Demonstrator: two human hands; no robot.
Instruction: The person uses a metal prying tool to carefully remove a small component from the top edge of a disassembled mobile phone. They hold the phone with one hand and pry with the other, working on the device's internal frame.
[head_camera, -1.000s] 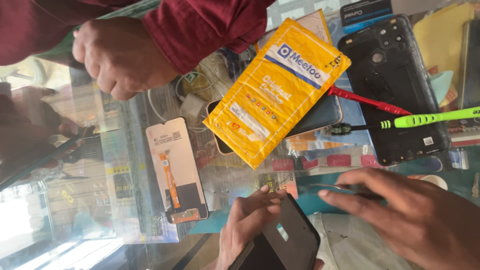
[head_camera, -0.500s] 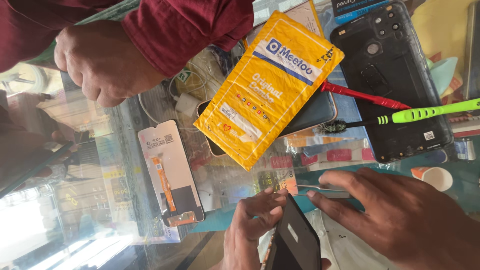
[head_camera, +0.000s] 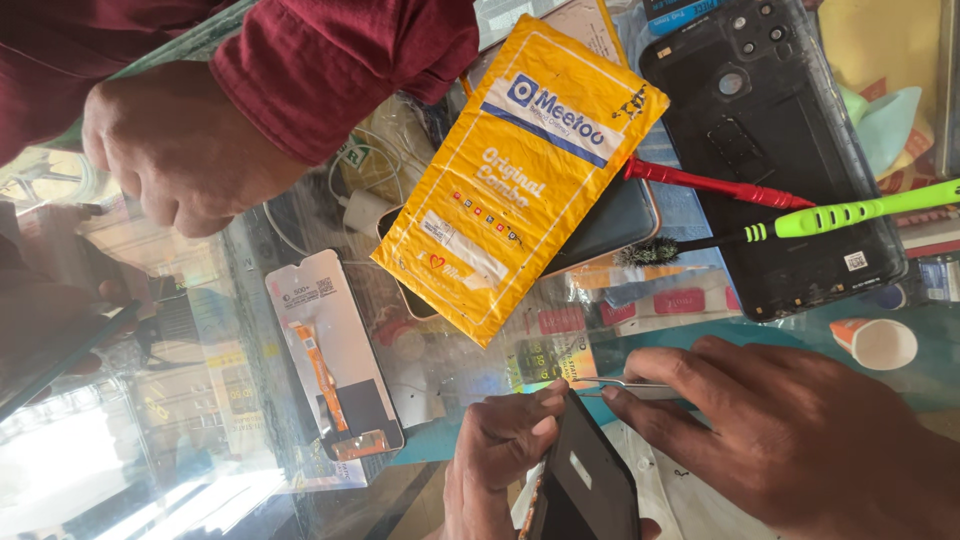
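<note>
- The left hand (head_camera: 500, 455) grips a flat black phone panel (head_camera: 585, 480) by its edge, thumb and forefinger pressed together on the upper corner, the other fingers curled beneath it.
- The right hand (head_camera: 790, 440) pinches thin metal tweezers (head_camera: 625, 385) between thumb and forefinger; the remaining fingers lie loosely extended along them.
- The tweezer tips sit just beside the left fingertips, right at the panel's upper corner; whether they touch it I cannot tell.
- The panel stands on edge, tilted, its long axis running from that corner, near both sets of fingertips, down towards the wearer and out of the bottom of the view.
- To do this well, I judge the left fingers should keep the panel steady while the tweezers work with a light squeeze, since a slip could scratch the panel.
- Beyond the fingertips on the glass counter (head_camera: 200, 400) lies a yellow padded mailer envelope (head_camera: 510, 170), and past the right knuckles a green-handled brush (head_camera: 800, 220) and a red-handled tool (head_camera: 715, 183) rest on a black plastic phone back cover (head_camera: 770, 130).
- Well to the left-hand side of the left fingers lies a white-backed replacement screen with an orange ribbon cable (head_camera: 335, 355).
- Another person's hand (head_camera: 170, 150) in a maroon sleeve rests closed on the counter, far from both working hands.
</note>
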